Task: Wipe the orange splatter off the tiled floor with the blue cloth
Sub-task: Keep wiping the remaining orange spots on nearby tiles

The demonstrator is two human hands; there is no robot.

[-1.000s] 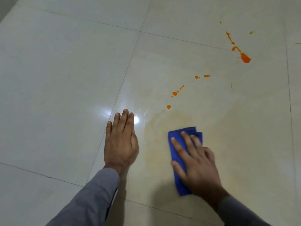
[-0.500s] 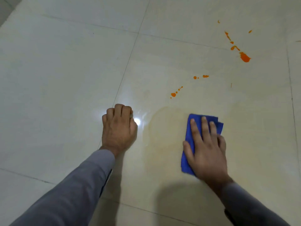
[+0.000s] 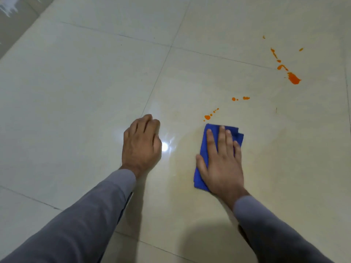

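A folded blue cloth (image 3: pixel 204 143) lies flat on the cream tiled floor (image 3: pixel 95 82). My right hand (image 3: pixel 221 162) presses on it with straight, spread fingers. Just beyond the cloth's far edge sits a short trail of orange drops (image 3: pixel 207 117). More orange drops (image 3: pixel 246 98) lie further out, and the largest orange blot (image 3: pixel 294 78) is at the far right with streaks above it. My left hand (image 3: pixel 141 143) rests on the floor to the left of the cloth, fingers curled under, holding nothing.
A faint yellowish smear (image 3: pixel 182 164) stains the tile around the cloth. A bright light reflection (image 3: pixel 164 147) shines beside my left hand. Grout lines cross the floor. A darker strip with white marks (image 3: pixel 11 18) borders the far left corner.
My right hand has slid the cloth forward and to the right, up to the nearest orange drops; one drop that lay closer is gone. My left hand's fingers have curled from flat.
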